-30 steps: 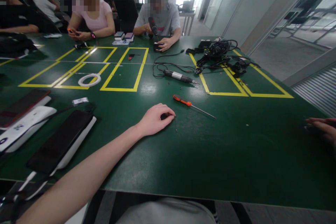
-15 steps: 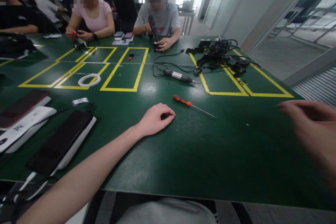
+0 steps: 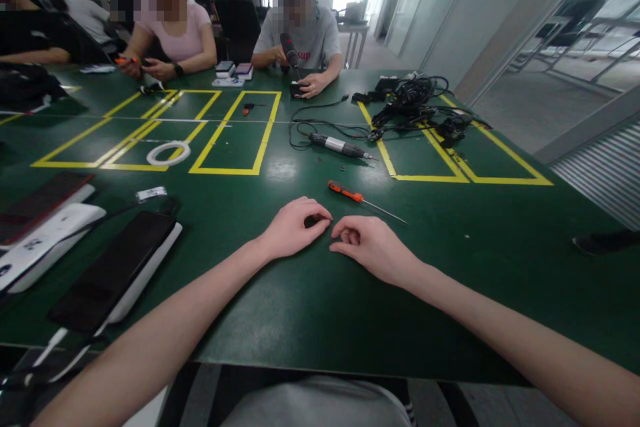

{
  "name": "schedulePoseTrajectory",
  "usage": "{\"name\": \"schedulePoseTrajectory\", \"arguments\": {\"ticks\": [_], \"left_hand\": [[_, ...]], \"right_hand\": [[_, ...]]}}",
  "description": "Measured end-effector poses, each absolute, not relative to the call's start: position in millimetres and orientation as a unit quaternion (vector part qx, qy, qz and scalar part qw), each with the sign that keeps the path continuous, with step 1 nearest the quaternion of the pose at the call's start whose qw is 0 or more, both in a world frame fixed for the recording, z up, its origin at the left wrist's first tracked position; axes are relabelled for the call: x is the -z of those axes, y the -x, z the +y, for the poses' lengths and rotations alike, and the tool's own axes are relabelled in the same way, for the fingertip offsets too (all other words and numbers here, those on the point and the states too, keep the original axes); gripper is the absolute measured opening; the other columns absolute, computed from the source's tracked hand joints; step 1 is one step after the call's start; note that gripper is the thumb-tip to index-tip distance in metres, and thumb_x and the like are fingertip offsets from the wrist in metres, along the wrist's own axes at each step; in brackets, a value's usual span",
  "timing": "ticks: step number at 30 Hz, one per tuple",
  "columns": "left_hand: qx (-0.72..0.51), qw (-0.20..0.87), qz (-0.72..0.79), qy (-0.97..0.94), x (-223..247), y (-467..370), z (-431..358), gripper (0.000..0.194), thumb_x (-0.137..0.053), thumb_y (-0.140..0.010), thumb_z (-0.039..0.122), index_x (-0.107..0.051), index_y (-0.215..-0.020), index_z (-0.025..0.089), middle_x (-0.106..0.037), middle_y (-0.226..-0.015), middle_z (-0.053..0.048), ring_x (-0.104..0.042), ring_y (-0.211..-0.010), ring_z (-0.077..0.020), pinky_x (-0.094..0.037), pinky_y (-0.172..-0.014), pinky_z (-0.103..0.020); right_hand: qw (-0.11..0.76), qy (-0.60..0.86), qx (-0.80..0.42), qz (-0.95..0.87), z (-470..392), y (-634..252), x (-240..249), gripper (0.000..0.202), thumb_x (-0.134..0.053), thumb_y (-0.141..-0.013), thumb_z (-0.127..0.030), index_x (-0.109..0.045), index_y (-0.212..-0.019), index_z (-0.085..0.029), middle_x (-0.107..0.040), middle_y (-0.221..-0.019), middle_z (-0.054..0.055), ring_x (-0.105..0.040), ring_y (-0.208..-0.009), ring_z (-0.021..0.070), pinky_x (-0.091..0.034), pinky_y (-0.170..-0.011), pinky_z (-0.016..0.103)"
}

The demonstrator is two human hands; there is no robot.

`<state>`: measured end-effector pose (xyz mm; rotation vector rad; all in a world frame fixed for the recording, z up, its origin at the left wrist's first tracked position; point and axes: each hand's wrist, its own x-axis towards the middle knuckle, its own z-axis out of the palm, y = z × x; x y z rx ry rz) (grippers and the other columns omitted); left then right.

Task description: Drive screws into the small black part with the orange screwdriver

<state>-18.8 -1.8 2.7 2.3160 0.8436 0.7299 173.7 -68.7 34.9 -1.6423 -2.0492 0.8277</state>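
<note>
- Orange-handled screwdriver (image 3: 356,197): on the desk (image 3: 300,327), just beyond the left hand (image 3: 291,229), likely placed for easy reach.
- The left hand rests, perhaps for steadiness, thumb meeting fingertips; nothing shows between.
- Right hand (image 3: 376,248): just beside it, fingers curled, thumb apart, no held thing showing.

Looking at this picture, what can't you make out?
Head view: left hand: any tiny item in its pinch, hidden by the hand itself.
Head view: dark object: cut off by the right edge, blurred.
Head view: speck near the electric screwdriver: too small.
Head view: cables: individual paths hidden in their tangle.
</note>
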Motion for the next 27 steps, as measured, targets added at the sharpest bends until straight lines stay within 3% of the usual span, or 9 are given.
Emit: {"name": "schedulePoseTrajectory", "arguments": {"ticks": [4, 10, 13, 16, 19, 23, 27], "left_hand": [[-0.271, 0.284, 0.314, -0.864, -3, 19, -2, 0.012, -0.064, -0.096, 0.021, -0.075, -0.094, 0.019, -0.077, -0.094, -0.004, -0.067, -0.092, -0.0195, -0.053, -0.087, -0.034], [-0.273, 0.283, 0.312, -0.865, -4, 19, -3, 0.011, -0.064, -0.095, 0.02, -0.075, -0.094, 0.02, -0.077, -0.094, -0.003, -0.067, -0.092, -0.0193, -0.052, -0.087, -0.033], [-0.275, 0.285, 0.311, -0.864, -3, 19, -3, 0.011, -0.065, -0.095, 0.02, -0.075, -0.094, 0.019, -0.076, -0.093, -0.003, -0.067, -0.092, -0.0191, -0.052, -0.086, -0.033], [-0.274, 0.285, 0.312, -0.864, -3, 19, -3, 0.01, -0.065, -0.095, 0.02, -0.075, -0.093, 0.019, -0.076, -0.093, -0.003, -0.067, -0.092, -0.0191, -0.052, -0.087, -0.033], [-0.275, 0.282, 0.314, -0.864, -3, 19, -2, 0.01, -0.065, -0.095, 0.02, -0.075, -0.093, 0.02, -0.076, -0.093, -0.003, -0.067, -0.091, -0.019, -0.052, -0.087, -0.033], [-0.275, 0.281, 0.313, -0.865, -4, 19, -2, 0.01, -0.066, -0.095, 0.019, -0.075, -0.093, 0.019, -0.076, -0.092, -0.003, -0.067, -0.09, -0.0187, -0.052, -0.085, -0.033], [-0.271, 0.278, 0.312, -0.867, -4, 19, -2, 0.012, -0.064, -0.096, 0.019, -0.075, -0.093, 0.02, -0.076, -0.093, -0.003, -0.067, -0.091, -0.0189, -0.053, -0.087, -0.034]], "right_hand": [[0.194, 0.585, -0.266, -0.742, -68, -179, -31, 0.01, -0.085, -0.081, -0.021, -0.075, -0.085, -0.019, -0.064, -0.07, -0.002, -0.055, -0.061, 0.0133, -0.041, -0.059, 0.027], [0.214, 0.536, -0.224, -0.785, -75, -189, -21, 0.01, -0.073, -0.091, -0.016, -0.074, -0.082, -0.02, -0.069, -0.083, 0.002, -0.061, -0.072, 0.0157, -0.046, -0.069, 0.03], [0.238, 0.548, -0.206, -0.775, -77, -194, -16, 0.004, -0.078, -0.088, -0.019, -0.075, -0.09, -0.02, -0.068, -0.09, 0.003, -0.061, -0.073, 0.0158, -0.047, -0.068, 0.03], [0.247, 0.553, -0.204, -0.769, -78, -197, -14, 0.007, -0.08, -0.088, -0.022, -0.075, -0.084, -0.02, -0.066, -0.087, 0.002, -0.058, -0.069, 0.015, -0.046, -0.064, 0.029], [0.239, 0.537, -0.205, -0.782, -79, -200, -13, 0.012, -0.075, -0.092, -0.021, -0.073, -0.08, -0.019, -0.066, -0.086, 0.002, -0.059, -0.072, 0.016, -0.047, -0.066, 0.03], [0.23, 0.498, -0.163, -0.82, -80, -201, -12, 0.011, -0.065, -0.098, -0.018, -0.068, -0.087, -0.019, -0.068, -0.094, 0.006, -0.065, -0.084, 0.0192, -0.053, -0.075, 0.032], [0.147, 0.451, -0.051, -0.879, -80, -200, -12, 0.013, -0.056, -0.101, -0.015, -0.066, -0.095, -0.018, -0.068, -0.098, 0.01, -0.066, -0.089, 0.0237, -0.054, -0.081, 0.037]]}}
